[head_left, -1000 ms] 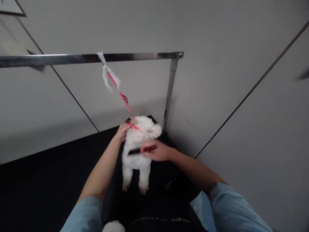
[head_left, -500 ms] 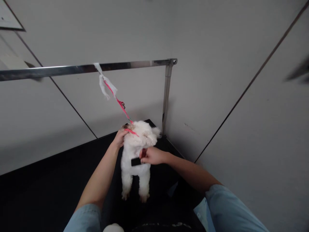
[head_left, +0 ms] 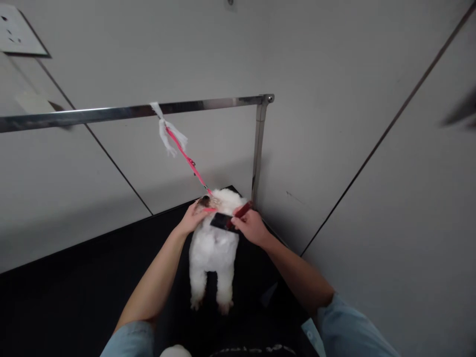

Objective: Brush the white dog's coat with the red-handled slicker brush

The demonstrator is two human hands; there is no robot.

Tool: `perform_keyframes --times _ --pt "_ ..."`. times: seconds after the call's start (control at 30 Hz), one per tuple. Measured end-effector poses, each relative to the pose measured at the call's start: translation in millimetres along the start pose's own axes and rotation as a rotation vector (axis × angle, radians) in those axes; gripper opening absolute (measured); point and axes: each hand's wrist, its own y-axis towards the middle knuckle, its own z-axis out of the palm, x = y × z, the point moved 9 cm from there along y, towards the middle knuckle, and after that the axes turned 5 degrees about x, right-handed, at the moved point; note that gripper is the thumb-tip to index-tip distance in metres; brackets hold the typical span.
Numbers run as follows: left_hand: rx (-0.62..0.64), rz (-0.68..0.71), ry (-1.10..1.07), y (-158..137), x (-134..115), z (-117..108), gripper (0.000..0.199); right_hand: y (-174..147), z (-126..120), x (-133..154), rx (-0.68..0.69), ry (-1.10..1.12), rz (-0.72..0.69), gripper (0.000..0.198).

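Fingers of the right hand (head_left: 252, 227) grip a red-handled brush (head_left: 226, 221) against the upper back of a small white dog (head_left: 213, 248) standing on the black table (head_left: 74, 292). Just left, the left hand (head_left: 193, 218) cups its head, fingers curled; farther off, a pink leash (head_left: 189, 162) rises to the steel bar (head_left: 111, 113).

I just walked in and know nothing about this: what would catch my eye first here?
A small fluffy white dog stands mid-frame on a black table, tied by a pink leash to a shiny metal bar overhead. The left hand steadies its head; the right hand holds a black, red-handled brush on its upper back.
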Motion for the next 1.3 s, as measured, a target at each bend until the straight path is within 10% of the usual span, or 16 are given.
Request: perform_keyframes --times 0.07,0.23,0.43,0.6,0.8,1.0,1.17,1.3 --pt "0.090 0.053 0.095 -2 -11 13 0.055 -10 -5 4 -0.077 -0.053 -0.048 0.012" --pt "0.277 0.090 0.213 -5 -26 45 0.066 -33 47 -14 0.237 -0.080 0.026 0.007" --pt "0.159 0.055 0.176 2 -20 33 0.057 -51 -8 -14 -0.336 -0.100 0.021 0.016" --pt "0.262 0.209 0.343 9 -38 48 0.026 -41 61 -28 0.089 -0.112 0.120 0.006" --pt "0.335 0.276 0.483 14 -53 64 0.016 -48 8 -22 -0.345 -0.191 0.101 0.015" --pt "0.285 0.229 0.499 23 -50 70 0.021 -47 74 -42 0.104 -0.185 0.216 0.010" --pt "0.214 0.198 0.518 24 -41 65 0.019 -54 17 -21 -0.346 -0.256 0.155 0.019" --pt "0.199 0.172 0.426 27 -44 62 0.023 -44 74 -35 0.022 -0.174 0.165 0.010"
